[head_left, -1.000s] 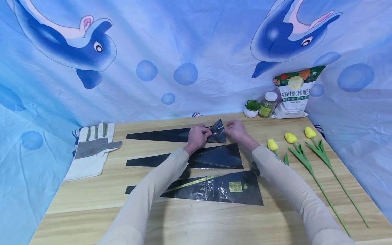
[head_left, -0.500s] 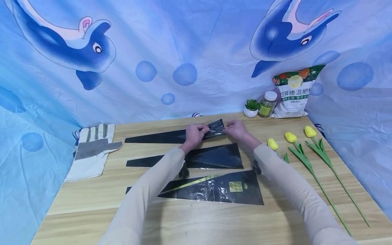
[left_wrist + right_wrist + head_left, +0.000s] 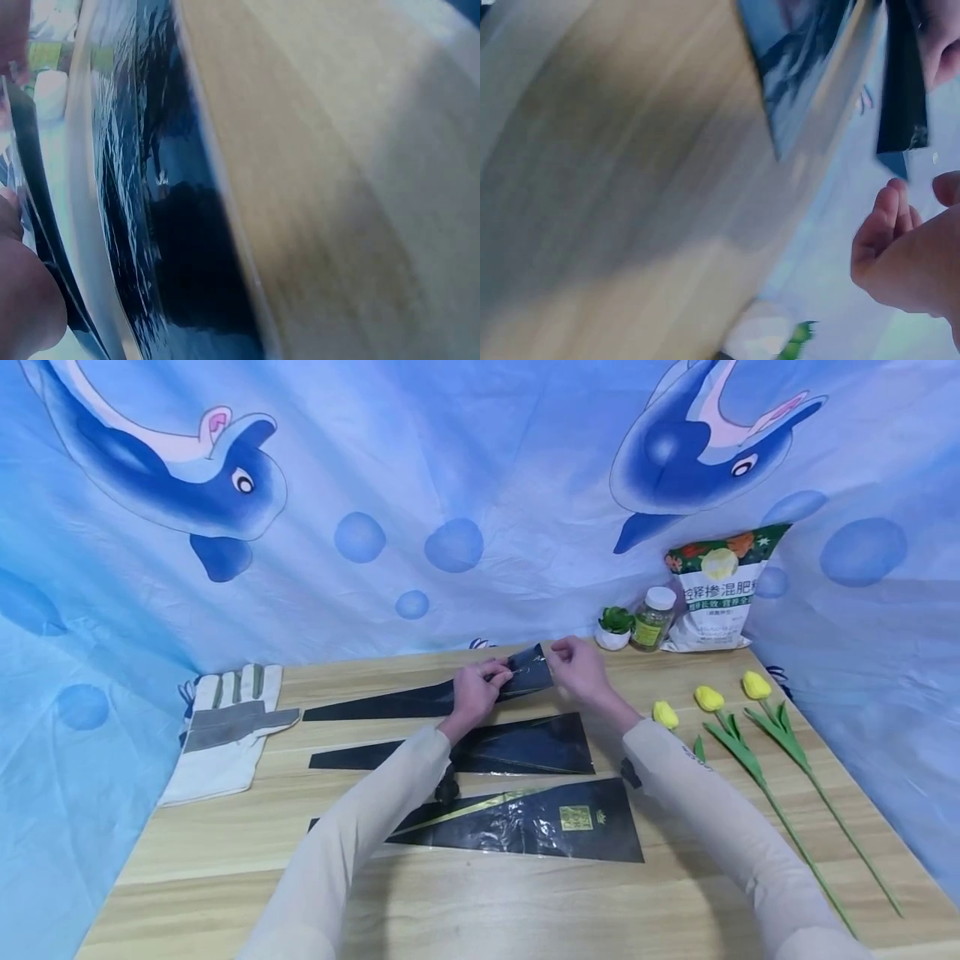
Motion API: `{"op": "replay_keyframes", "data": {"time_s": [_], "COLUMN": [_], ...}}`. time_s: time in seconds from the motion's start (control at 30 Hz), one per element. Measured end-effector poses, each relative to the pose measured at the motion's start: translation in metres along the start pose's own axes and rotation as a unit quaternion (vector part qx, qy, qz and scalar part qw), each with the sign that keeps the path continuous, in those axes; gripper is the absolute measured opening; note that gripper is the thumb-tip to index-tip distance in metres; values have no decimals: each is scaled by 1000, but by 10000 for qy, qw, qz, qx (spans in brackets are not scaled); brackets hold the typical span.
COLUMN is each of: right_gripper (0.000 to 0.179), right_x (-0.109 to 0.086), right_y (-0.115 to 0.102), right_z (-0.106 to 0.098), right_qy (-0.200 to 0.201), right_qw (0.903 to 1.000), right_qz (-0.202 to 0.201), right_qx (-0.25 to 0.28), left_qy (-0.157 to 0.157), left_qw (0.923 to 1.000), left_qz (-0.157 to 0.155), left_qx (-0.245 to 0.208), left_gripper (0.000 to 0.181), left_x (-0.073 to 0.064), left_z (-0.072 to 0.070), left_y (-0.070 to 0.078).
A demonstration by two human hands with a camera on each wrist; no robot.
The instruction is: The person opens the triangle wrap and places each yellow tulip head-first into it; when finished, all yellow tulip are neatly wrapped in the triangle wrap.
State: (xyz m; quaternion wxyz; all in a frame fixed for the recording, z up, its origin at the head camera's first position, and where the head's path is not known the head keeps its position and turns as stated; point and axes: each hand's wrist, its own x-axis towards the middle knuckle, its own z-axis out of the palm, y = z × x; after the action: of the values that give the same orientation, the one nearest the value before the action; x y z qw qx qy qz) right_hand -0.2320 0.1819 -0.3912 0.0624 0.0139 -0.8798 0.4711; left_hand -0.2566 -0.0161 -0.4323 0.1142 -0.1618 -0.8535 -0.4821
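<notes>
Black wrappers (image 3: pixel 405 700), yellow tulips (image 3: pixel 708 698), blue dolphin-print backdrop (image 3: pixel 495 468), white-and-grey glove (image 3: pixel 225 725)

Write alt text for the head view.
A person's left grip pinches the farthest black tapered bag, the right grip by its wide end; two similar bags lie nearer on the wooden table. A glove lies left, three yellow tulips right.

Far black wrapper (image 3: pixel 408 702) partly behind left hand (image 3: pixel 474 691), fine print (image 3: pixel 711 633) on white bag (image 3: pixel 712 589) illegible

The person is wearing 2 long, pale beige fabric sleeves (image 3: pixel 352 835); 2 small black, apparently plastic devices (image 3: pixel 447 787) are showing beneath them.
</notes>
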Motion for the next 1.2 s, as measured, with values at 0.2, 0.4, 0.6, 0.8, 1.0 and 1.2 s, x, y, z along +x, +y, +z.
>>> {"op": "replay_keyframes", "data": {"time_s": [0.2, 0.4, 0.6, 0.8, 1.0, 1.2], "right_gripper": [42, 50, 58, 64, 64, 65], "right_x": [4, 8, 9, 9, 8, 9], "right_y": [-8, -3, -1, -1, 0, 2], "right_z": [11, 12, 12, 15, 20, 21], "right_qy": [-349, -556, -632, -673, -737, -633], "right_qw": [9991, 9897, 9748, 9528, 9377, 9279], "right_qz": [66, 744, 1226, 1476, 1685, 1770], "right_qx": [220, 1088, 1755, 2566, 2949, 3219], "left_qy": [130, -250, -1163, -1581, -1832, -1941], "left_qw": [9983, 9948, 9792, 9691, 9603, 9611], "left_qz": [488, 627, 598, 619, 517, 296], "left_qx": [289, 761, 1549, 1791, 2041, 1941], "left_gripper": [9, 27, 64, 69, 67, 67], "left_x": [-2, -7, -10, -8, -8, -9], "left_z": [2, 2, -4, -8, -8, -8], "left_y": [0, -5, -14, -14, -14, -16]}}
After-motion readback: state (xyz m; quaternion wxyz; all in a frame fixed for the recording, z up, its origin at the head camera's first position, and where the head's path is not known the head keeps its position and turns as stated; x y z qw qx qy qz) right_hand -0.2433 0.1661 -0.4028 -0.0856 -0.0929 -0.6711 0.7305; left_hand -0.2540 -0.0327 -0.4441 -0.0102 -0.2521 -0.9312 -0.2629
